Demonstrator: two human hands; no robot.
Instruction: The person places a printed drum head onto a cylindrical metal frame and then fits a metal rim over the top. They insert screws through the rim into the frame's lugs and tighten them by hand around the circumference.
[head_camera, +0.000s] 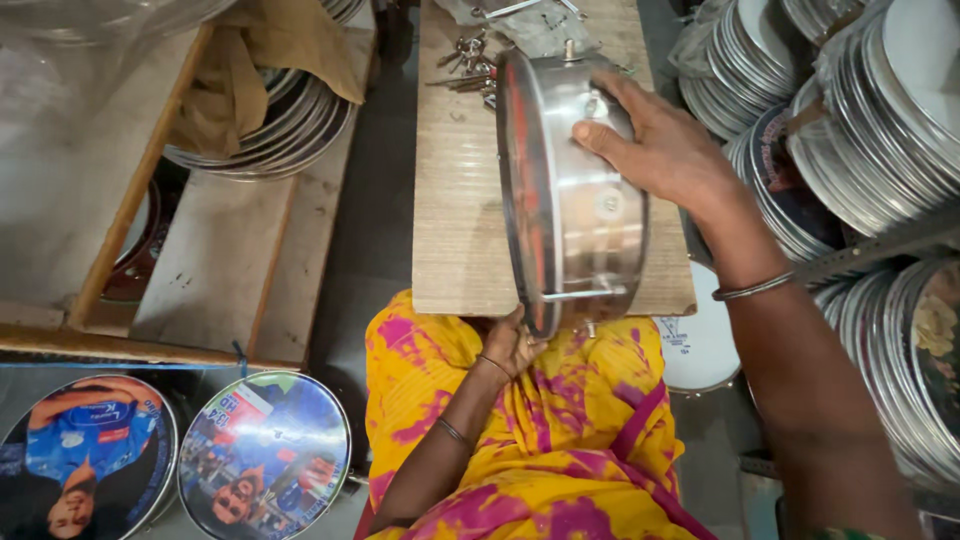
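Observation:
A round steel drum frame (575, 200) stands on its edge on a wooden board (455, 200) across my lap. Its reddish printed head faces left and metal tension rods run along its shiny side. My right hand (655, 140) lies over the top right of the steel rim, fingers spread on it. My left hand (512, 345) grips the bottom edge of the frame, just past the board's near edge. A small heap of metal bolts and hooks (470, 62) lies on the board's far end, behind the frame.
Stacks of similar steel-rimmed drum heads (870, 110) fill the shelves on the right. Two printed drum heads (265, 455) lie at lower left beside a wooden bench (225, 260). More rims (280, 130) sit under brown paper at upper left. A white drum head (700, 345) lies under the board.

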